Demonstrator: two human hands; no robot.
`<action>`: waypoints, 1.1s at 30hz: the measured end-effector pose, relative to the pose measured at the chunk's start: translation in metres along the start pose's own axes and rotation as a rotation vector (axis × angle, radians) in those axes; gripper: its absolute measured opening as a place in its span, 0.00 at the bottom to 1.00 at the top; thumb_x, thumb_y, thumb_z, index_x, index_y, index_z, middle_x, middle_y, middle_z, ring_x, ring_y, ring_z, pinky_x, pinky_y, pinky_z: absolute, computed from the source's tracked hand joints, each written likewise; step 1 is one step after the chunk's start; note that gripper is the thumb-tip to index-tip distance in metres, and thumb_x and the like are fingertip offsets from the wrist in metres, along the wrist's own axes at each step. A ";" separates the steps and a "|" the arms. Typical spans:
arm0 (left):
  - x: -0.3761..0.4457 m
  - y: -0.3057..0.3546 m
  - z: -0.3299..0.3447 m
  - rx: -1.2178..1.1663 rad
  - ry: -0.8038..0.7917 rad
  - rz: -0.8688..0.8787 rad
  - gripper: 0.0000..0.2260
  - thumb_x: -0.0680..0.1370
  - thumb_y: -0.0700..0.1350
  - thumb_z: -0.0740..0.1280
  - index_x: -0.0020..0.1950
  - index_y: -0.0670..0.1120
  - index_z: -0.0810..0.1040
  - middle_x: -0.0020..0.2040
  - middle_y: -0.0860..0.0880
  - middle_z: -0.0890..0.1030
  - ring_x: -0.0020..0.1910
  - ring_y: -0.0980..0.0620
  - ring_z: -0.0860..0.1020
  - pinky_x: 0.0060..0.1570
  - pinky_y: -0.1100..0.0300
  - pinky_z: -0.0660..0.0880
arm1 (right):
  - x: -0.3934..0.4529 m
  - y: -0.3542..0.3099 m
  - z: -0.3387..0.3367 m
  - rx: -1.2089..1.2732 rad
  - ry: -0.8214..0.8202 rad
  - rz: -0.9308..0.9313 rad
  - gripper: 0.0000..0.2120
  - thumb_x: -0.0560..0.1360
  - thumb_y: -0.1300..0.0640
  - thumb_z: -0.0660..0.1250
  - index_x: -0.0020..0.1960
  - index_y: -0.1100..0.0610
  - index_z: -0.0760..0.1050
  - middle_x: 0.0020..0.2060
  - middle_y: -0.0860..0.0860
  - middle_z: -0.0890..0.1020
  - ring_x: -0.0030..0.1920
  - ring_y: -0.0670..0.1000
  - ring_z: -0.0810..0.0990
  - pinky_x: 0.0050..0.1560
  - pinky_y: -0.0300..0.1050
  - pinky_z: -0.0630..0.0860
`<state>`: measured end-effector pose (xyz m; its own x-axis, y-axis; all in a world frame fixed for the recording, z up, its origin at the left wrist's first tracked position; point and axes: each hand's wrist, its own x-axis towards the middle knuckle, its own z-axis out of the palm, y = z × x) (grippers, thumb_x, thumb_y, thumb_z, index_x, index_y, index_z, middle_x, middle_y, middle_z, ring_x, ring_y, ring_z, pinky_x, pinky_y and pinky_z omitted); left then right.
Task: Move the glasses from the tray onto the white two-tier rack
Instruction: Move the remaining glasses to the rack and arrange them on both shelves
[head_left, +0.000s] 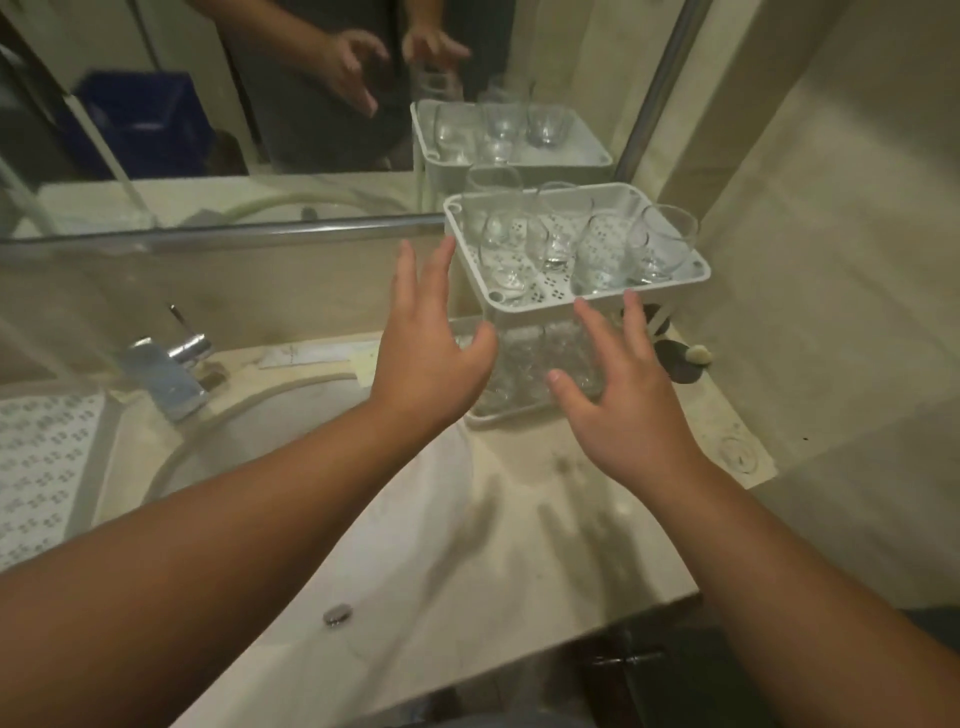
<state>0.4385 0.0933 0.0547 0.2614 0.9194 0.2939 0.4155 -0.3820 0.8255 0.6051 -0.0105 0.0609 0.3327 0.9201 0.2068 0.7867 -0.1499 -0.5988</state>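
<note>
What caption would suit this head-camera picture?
Both empty hands, left and right, reach toward a white two-tier rack full of glasses.

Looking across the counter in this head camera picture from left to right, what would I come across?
Perforated tray → faucet → sink → left hand → right hand → dark object with a pale lump at the counter's right end. The white two-tier rack stands behind the hands.

1. Lower tier glasses (524, 364): blurred, partly behind right hand (631, 410) and left hand (423, 353); count unclear.
2. Tray (47, 457): cut off at left edge.
3. Dark object (680, 358) beside rack (587, 304): unidentifiable.
</note>
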 end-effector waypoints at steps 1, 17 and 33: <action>0.008 0.003 -0.001 -0.021 0.010 0.011 0.32 0.76 0.49 0.67 0.78 0.57 0.60 0.80 0.51 0.57 0.74 0.47 0.68 0.66 0.50 0.73 | 0.005 -0.003 -0.001 0.013 0.025 0.000 0.30 0.76 0.46 0.67 0.76 0.40 0.61 0.79 0.47 0.52 0.75 0.50 0.63 0.72 0.49 0.65; 0.095 0.015 0.032 0.165 -0.065 0.058 0.36 0.73 0.60 0.72 0.77 0.54 0.62 0.74 0.50 0.69 0.70 0.49 0.71 0.63 0.49 0.72 | 0.114 0.016 -0.052 -0.446 0.084 0.027 0.29 0.75 0.49 0.68 0.74 0.49 0.65 0.74 0.53 0.63 0.71 0.57 0.66 0.68 0.53 0.69; 0.104 0.015 0.043 0.266 -0.115 -0.010 0.36 0.71 0.61 0.73 0.76 0.54 0.66 0.71 0.51 0.73 0.67 0.50 0.74 0.62 0.50 0.75 | 0.172 0.040 -0.065 -0.627 -0.113 -0.186 0.34 0.69 0.36 0.64 0.73 0.42 0.64 0.68 0.49 0.71 0.67 0.55 0.67 0.63 0.54 0.69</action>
<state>0.5095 0.1795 0.0769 0.3471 0.9124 0.2169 0.6282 -0.3980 0.6685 0.7277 0.1182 0.1227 0.1319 0.9782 0.1602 0.9908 -0.1352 0.0096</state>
